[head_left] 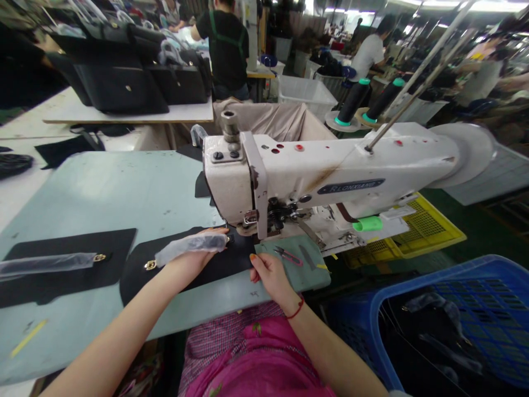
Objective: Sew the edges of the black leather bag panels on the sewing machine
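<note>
A black leather panel [173, 264] with a gold clasp [150, 265] lies on the pale green table [124, 187], running under the head of the white sewing machine [330, 171]. My left hand [198, 251] lies flat on the panel, fingers stretched toward the needle, with a plastic-wrapped strap [190, 245] across its back. My right hand [268, 273] rests at the panel's right edge, fingers curled and pressing down on it. Small thread snips [288, 255] lie just beyond my right hand.
A second black panel [61, 264] with a wrapped strap lies at the left. A blue crate [454, 320] holding dark pieces stands at the right, a yellow tray [425, 226] behind it. Finished black bags [124, 82] fill a far table. Other people work in the background.
</note>
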`<state>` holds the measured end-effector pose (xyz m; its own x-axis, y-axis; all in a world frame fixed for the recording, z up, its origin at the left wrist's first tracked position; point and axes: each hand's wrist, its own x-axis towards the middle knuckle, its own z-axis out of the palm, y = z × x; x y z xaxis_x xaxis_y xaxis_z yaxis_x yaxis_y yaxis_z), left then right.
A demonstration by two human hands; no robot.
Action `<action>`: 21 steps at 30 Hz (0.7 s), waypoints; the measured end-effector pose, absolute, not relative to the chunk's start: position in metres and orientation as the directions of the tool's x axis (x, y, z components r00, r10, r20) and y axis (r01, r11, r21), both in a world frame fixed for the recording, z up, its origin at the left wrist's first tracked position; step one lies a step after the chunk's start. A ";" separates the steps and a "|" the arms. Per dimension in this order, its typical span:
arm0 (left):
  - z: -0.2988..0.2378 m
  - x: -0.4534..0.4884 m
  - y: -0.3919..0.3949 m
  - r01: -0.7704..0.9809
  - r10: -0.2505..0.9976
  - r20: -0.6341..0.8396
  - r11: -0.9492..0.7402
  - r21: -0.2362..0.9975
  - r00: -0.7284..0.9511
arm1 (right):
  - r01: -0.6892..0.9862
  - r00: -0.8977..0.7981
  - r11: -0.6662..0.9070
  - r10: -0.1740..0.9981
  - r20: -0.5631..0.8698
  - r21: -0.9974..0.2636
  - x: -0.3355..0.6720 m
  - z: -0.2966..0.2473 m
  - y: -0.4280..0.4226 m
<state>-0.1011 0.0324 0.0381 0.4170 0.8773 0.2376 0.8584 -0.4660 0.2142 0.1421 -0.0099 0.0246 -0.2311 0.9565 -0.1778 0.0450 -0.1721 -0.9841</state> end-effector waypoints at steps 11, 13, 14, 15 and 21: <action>0.072 -0.101 0.051 0.839 0.892 0.100 -0.450 0.305 0.442 | -0.062 -0.224 -0.301 0.933 -0.280 -0.952 0.131 0.032 0.007; 0.066 -0.106 0.056 0.850 0.906 0.084 -0.418 0.322 0.414 | -0.080 -0.217 -0.318 0.931 -0.295 -0.945 0.129 0.033 0.011; 0.063 -0.108 0.059 0.852 0.911 0.077 -0.406 0.331 0.405 | -0.086 -0.215 -0.324 0.929 -0.300 -0.942 0.128 0.033 0.013; 0.060 -0.109 0.061 0.849 0.914 0.071 -0.398 0.347 0.400 | -0.087 -0.214 -0.330 0.928 -0.306 -0.940 0.127 0.034 0.014; 0.051 -0.110 0.074 0.805 0.925 0.058 -0.357 0.473 0.375 | -0.050 -0.198 -0.363 0.917 -0.348 -0.930 0.123 0.042 0.024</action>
<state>-0.1103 0.0740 0.0513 0.3754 0.9250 0.0580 0.8054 -0.3566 0.4734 0.1229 0.0242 0.0417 -0.1976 0.9166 -0.3476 -0.0495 -0.3635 -0.9303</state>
